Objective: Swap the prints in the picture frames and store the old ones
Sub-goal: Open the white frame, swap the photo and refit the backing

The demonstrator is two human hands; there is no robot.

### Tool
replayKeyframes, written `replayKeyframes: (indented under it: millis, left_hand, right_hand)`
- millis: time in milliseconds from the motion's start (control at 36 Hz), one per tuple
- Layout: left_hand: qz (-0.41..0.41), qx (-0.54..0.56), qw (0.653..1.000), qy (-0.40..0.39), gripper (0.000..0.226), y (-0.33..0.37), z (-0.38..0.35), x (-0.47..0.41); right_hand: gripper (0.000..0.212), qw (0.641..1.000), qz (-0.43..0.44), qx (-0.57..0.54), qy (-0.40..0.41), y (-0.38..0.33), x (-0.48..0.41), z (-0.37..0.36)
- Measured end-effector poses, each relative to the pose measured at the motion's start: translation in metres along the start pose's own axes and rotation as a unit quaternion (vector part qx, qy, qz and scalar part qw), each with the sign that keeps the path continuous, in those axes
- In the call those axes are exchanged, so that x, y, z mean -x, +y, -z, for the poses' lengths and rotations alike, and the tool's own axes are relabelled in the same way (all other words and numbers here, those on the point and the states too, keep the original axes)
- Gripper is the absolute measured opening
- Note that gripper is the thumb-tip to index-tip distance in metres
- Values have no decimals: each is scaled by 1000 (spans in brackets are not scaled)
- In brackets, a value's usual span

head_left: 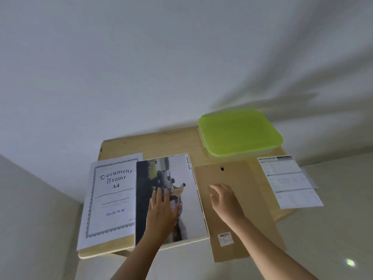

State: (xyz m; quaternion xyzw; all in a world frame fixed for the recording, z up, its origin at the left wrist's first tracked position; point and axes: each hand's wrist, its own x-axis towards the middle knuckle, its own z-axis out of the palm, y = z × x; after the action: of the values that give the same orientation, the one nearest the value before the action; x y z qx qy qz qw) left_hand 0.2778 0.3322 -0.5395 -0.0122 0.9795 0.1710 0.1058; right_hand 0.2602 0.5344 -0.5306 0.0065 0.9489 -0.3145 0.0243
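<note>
Left hand (162,209) presses flat, fingers spread, on the colour car print (171,199); right hand (223,197), empty, reaches the brown backing board (242,219) beside it. Refitting and storing remain.

The left hand (163,207) lies flat, palm down, fingers together pointing toward 12 o'clock. The right hand (224,199) sits at its 3 o'clock, fingers loosely curled, forearm trailing toward 5 o'clock.
</note>
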Motion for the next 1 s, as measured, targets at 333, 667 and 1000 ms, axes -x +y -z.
replayKeyframes:
  millis: [333,667,1000]
  left_hand:
    - [-9,48,995,-87,120,-117,-18,56]
    - [-48,60,994,-81,115,-123,-17,60]
    - [-45,69,994,-72,123,-124,-17,58]
  right_hand:
    - [70,995,-88,48,-19,-64,48,-100]
    - [75,983,-144,111,-1,-72,56,-121]
    - [74,988,-140,48,35,-69,57,-109]
